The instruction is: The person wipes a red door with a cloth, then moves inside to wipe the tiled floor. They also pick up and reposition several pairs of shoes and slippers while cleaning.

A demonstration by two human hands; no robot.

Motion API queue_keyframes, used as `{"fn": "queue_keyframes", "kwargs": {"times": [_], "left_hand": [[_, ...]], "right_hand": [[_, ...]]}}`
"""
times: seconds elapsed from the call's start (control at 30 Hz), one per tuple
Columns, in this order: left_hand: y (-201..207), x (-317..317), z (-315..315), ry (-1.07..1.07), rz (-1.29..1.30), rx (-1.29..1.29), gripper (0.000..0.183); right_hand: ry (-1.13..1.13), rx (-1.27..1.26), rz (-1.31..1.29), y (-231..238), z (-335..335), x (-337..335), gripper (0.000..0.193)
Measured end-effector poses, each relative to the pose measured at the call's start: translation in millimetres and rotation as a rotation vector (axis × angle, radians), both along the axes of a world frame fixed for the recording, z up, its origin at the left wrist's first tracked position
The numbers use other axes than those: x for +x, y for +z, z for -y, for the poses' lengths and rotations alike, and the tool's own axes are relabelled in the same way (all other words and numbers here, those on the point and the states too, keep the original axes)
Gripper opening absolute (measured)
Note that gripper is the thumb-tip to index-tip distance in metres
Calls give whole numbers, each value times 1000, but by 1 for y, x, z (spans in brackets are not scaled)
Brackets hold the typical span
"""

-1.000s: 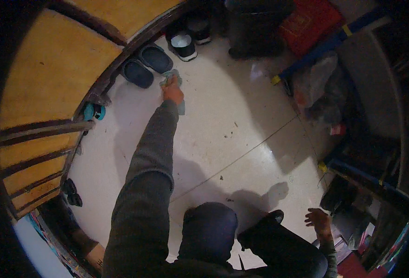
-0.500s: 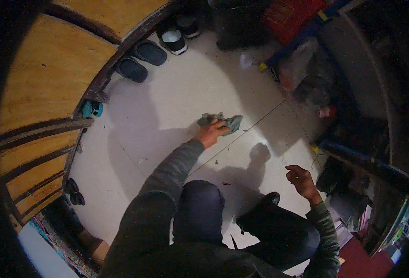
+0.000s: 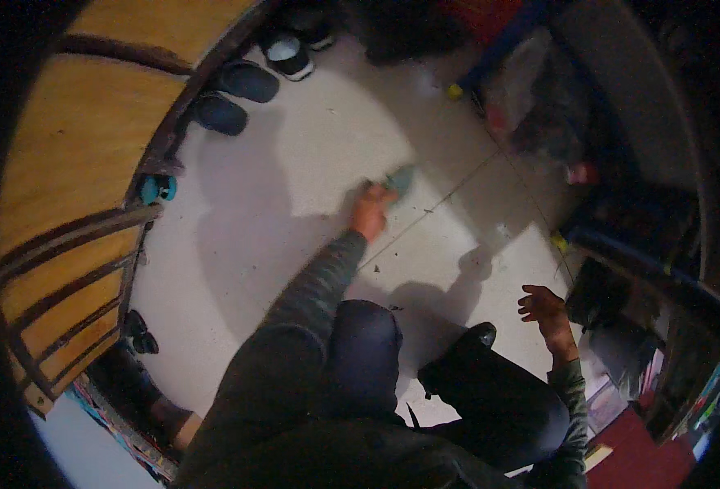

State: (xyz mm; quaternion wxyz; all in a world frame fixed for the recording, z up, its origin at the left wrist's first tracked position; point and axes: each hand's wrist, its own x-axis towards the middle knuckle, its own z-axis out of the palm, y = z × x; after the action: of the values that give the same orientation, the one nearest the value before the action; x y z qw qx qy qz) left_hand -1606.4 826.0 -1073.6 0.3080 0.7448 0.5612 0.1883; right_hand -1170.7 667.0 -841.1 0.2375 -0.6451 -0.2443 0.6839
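Observation:
My left hand reaches down to the pale floor and grips a crumpled grey-green cloth, pressing it against the tiles. Part of the cloth is under my fingers, and both are a little blurred. Off to the right, above the floor beside my knee, my right hand hangs in the air. Its fingers are loosely bent and slightly apart, with nothing in them. Small dark bits of debris lie on the floor between my left forearm and the tile joint.
Dark slippers and a black-and-white shoe line the yellow wooden cabinet at left. Teal-and-black footwear sits under its edge. At right stand a blue-edged rack and plastic bags. A red box-like thing lies lower right.
My left hand has pushed the cloth a little farther away across the floor. My right hand has shifted slightly right and its fingers have loosened. The whole view has tilted a little.

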Motion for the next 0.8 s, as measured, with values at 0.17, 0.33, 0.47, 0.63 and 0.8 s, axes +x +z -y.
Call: {"fn": "queue_keyframes", "kwargs": {"times": [0.17,0.33,0.47,0.63,0.8], "left_hand": [[48,20,10,-117,196,-257,47],[76,-26,-79,169,403,29,37],[75,-82,-150,360,-54,341,45],[37,-121,-194,676,-262,146,55],[17,-81,-246,346,9,-53,73]], "right_hand": [[96,74,39,9,-23,-22,41],[37,67,-35,0,-2,1,43],[50,110,115,25,11,12,50],[-36,52,243,27,50,47,62],[-39,41,263,56,61,49,62]]}}
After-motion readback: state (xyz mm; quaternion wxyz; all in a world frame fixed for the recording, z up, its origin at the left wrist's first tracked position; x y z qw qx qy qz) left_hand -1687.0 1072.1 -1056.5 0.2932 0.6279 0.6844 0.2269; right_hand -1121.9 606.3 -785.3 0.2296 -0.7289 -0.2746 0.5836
